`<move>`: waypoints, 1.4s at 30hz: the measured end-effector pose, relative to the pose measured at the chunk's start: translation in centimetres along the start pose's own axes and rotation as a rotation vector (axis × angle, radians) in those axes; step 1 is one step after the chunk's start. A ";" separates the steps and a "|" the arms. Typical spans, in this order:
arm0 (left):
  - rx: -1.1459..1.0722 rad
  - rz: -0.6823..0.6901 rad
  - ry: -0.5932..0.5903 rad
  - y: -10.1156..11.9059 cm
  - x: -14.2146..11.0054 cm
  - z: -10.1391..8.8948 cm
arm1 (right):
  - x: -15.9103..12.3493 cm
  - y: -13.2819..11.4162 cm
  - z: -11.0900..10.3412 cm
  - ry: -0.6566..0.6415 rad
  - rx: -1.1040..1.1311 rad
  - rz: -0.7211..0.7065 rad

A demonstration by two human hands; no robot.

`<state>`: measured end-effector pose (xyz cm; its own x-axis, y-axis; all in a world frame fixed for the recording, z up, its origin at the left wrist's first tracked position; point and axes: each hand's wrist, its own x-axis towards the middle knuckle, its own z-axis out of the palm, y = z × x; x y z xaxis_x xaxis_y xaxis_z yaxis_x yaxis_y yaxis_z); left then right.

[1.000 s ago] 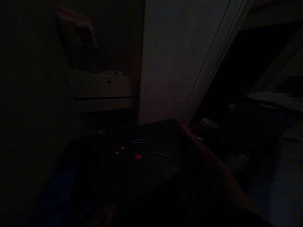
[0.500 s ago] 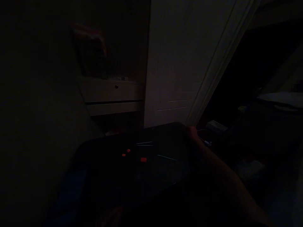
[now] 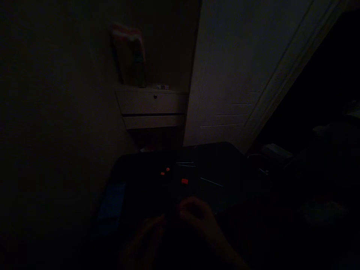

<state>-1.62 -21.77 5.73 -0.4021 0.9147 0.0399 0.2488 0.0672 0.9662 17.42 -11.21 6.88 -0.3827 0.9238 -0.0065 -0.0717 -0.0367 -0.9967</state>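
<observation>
The scene is very dark. My right hand [image 3: 198, 213] is over the near part of a dark table [image 3: 233, 161], with thumb and index finger pinched together; whatever they hold is lost in shadow. Facing it from the left, my left hand [image 3: 147, 232] has its fingertips drawn together, and their contents cannot be made out either. Beyond my hands lies a red block [image 3: 185, 181]. Two small orange-red pieces [image 3: 168, 169] sit farther left. A thin rod [image 3: 211, 182] lies to the right of the block, and two more thin rods [image 3: 185, 164] lie behind it.
A blue object [image 3: 112, 200] is at the table's left side. Behind the table stand a drawer unit [image 3: 154, 103] holding an upright bag-like item [image 3: 129, 56], and a pale panelled door [image 3: 225, 93]. A pale box [image 3: 277, 151] is at the right.
My right hand has left the table's far right corner and come in front of me, near my left hand. My left hand has risen further into view. The camera view has shifted left.
</observation>
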 end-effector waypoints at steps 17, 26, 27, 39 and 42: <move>-0.218 -0.164 0.170 -0.2 -0.4 0.9 | -3.3 0.8 4.5 0.059 0.001 -0.038; -0.305 -0.231 0.198 0.1 -1.0 2.0 | -3.4 1.3 4.4 0.133 -0.210 -0.521; -0.281 -0.244 0.192 0.1 -0.9 1.9 | -3.4 1.4 4.3 0.116 -0.238 -0.559; -0.099 -0.235 -0.008 -1.1 -1.0 -0.4 | -3.4 1.2 0.9 -0.200 -0.577 -0.718; -0.099 -0.129 -0.082 -0.7 -0.8 -0.4 | -3.2 1.0 0.8 -0.198 -0.640 -0.798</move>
<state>-1.80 -22.68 5.10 -0.3507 0.9308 -0.1032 0.1098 0.1503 0.9825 17.81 -14.52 6.02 -0.5875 0.5094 0.6287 0.1096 0.8199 -0.5619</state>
